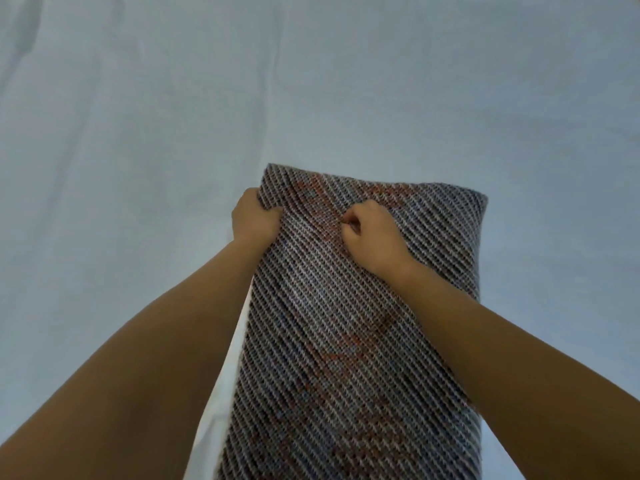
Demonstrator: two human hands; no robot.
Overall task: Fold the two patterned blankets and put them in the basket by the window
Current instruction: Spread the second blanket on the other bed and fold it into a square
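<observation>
Blanket (346, 341), striped on the diagonal with rust-red patches, lies as a long narrow strip on a pale blue sheet (311, 81). Its long axis runs straight away from the person: the near end passes out of the bottom of the view between the forearms, and the far end stops a little past the hands. The left hand (254, 216) is closed over the strip's left edge close to the far end, with fabric bunched in its fist. The right hand (372, 233) sits level with it on the top face, about mid-width, fingers curled and apparently pinching a small tuck of cloth. Both hands reach equally far, so neither is nearer the far end; the far right corner lies free, off to the right of the right hand. The next fold probably means drawing that far end back toward the body along the strip's length. Neither a second blanket nor the basket is in view.
</observation>
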